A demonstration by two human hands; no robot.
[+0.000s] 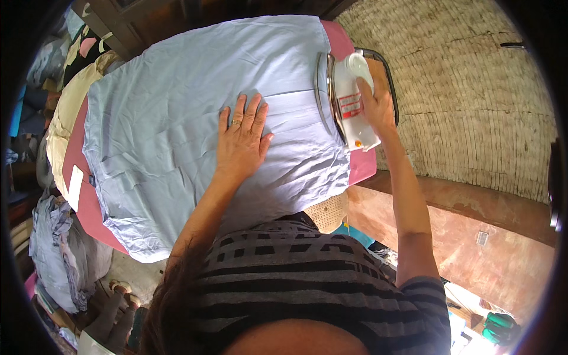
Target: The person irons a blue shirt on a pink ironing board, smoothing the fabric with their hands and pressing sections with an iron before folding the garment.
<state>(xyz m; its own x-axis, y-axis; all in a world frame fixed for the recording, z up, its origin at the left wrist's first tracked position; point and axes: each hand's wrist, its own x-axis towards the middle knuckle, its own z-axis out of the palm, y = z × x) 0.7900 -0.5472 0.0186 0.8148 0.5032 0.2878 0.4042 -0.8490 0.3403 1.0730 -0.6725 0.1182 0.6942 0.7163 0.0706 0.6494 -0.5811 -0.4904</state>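
One wrinkled pale-blue cloth

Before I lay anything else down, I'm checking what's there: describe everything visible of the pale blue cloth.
The pale blue cloth is plain, thin-looking fabric, spread over a pink board cover that shows at both ends. It is visibly creased, and the left hand lies palm-down on it. Its near left corner extends past the cover. At its right end is a white clothes iron, gripped by the right hand; whether iron and cloth touch is unclear.
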